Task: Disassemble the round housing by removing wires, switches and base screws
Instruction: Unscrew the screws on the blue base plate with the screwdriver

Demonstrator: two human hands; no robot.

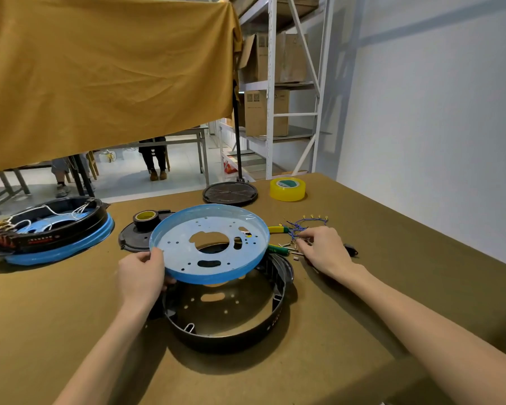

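My left hand (pixel 142 276) grips the near-left rim of a blue round plate (pixel 173 241) with several holes, held tilted above the black round housing ring (pixel 263 325) on the table. My right hand (pixel 323 252) rests to the right, fingertips on small screws (pixel 289 246) beside a bundle of blue wires (pixel 301 225) with metal terminals. A small black switch (pixel 351 249) lies just right of that hand. A green-handled screwdriver (pixel 278 248) pokes out from under the plate.
A second housing (pixel 56 229) with a blue base and white wires stands at far left. A black cover (pixel 132 238) carrying a tape roll (pixel 145 220), a black disc (pixel 230 193) and yellow tape (pixel 287 189) lie behind. The table edge runs on the right.
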